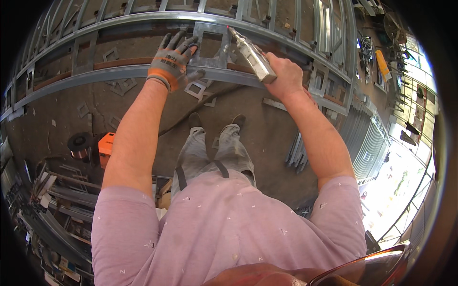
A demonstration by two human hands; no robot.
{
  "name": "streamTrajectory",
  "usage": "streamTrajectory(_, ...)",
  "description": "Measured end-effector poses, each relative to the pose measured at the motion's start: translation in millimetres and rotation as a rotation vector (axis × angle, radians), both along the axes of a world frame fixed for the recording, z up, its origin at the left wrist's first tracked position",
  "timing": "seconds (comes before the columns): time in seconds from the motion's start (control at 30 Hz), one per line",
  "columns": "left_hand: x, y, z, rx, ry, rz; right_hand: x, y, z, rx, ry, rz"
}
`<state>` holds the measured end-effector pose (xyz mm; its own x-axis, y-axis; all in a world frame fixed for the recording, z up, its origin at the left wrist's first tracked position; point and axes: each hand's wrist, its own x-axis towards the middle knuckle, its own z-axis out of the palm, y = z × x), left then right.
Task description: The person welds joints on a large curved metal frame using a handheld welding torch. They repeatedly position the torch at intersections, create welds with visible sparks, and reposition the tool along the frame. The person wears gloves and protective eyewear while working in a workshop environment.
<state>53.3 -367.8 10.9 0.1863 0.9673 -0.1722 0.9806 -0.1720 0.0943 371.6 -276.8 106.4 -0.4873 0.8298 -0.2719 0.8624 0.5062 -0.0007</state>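
My right hand [287, 76] is bare and wrapped round the rear of a boxy grey handheld welding gun [254, 58]. The gun's narrow nozzle points up and to the left, with a small red spot of light at its tip, by the far rail of a galvanized steel frame [119, 72]. A flat metal plate with a square cut-out [208, 62] spans between the frame's two rails. My left hand [169, 64], in a grey and orange work glove, lies beside this plate with its fingers spread over the frame and thumb apart. The palm's contact is hidden.
More steel bars run beyond the frame. Loose square cut-out pieces [194, 89] and a dark hose [179, 121] lie on the floor near my feet. At left stand a wire spool [80, 144] and an orange machine [106, 148]. Stacked metal profiles [365, 131] are at right.
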Motion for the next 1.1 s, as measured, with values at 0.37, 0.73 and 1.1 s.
streamTrajectory(0.37, -0.7, -1.1, -1.3, 0.073, 0.043, -0.029, -11.2, -5.5, 11.1, 0.001, -0.042, -0.024)
streamTrajectory(0.73, 1.5, -0.1, 4.3, 0.015, 0.097, 0.009, -16.3, -7.7, 15.9, -0.015, -0.1, -0.07)
streamTrajectory(1.1, 2.4, -1.3, 9.3, -0.008, 0.08, 0.025, -14.6, -8.2, 17.0, -0.001, -0.146, -0.074)
